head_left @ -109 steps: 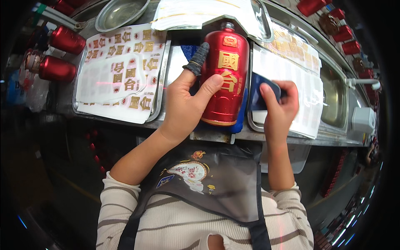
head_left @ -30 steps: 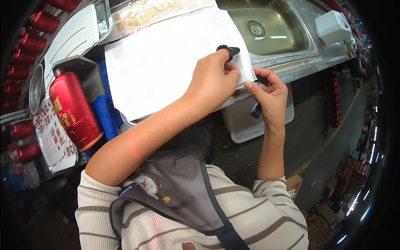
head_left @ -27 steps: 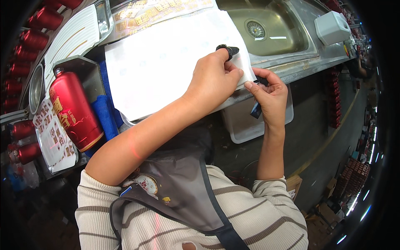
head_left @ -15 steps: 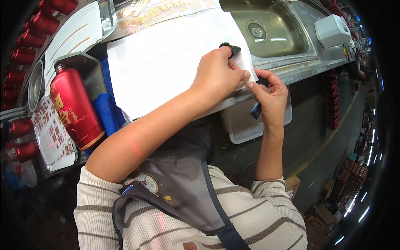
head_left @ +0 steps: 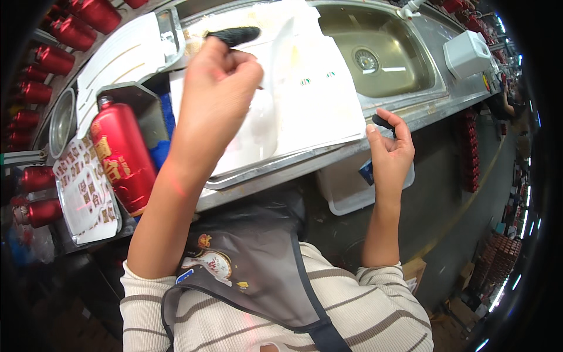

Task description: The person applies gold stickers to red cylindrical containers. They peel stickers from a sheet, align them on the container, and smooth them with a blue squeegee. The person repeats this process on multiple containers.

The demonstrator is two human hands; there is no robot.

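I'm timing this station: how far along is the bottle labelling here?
Done: the red bottle in its holder already carries gold marks. In hand: the left hand pinches a clear film lifted off the white sheet; the right hand is open by the counter edge. Left: the film is not on the bottle, and more red bottles wait alongside.

A thin translucent label film (head_left: 275,70) is lifted by one edge off a white backing sheet (head_left: 316,100), curling upward. The sheet lies flat on a steel tray (head_left: 281,161) at the desk's front edge.
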